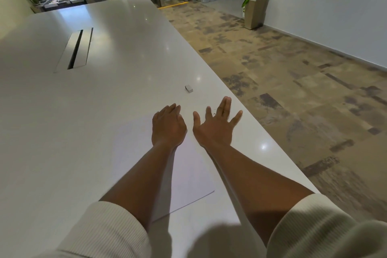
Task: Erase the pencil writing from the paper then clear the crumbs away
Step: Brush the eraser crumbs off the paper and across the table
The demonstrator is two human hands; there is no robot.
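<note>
Paper [134, 153] near counter's [62, 121] right edge; our left hand [168, 126] flat on it, right hand [215, 126] splayed, empty. Sweeping risks dragging sheet, scattering crumbs floorward.

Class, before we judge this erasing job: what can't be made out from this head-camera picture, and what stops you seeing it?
- Pencil writing on the paper: too faint; left hand and forearms cover part.
- Crumbs: only tiny dark specks show by the right hand; too small to identify.
- Eraser: small, its wear unreadable.
- Near table edge: hidden by the sleeves.
</note>
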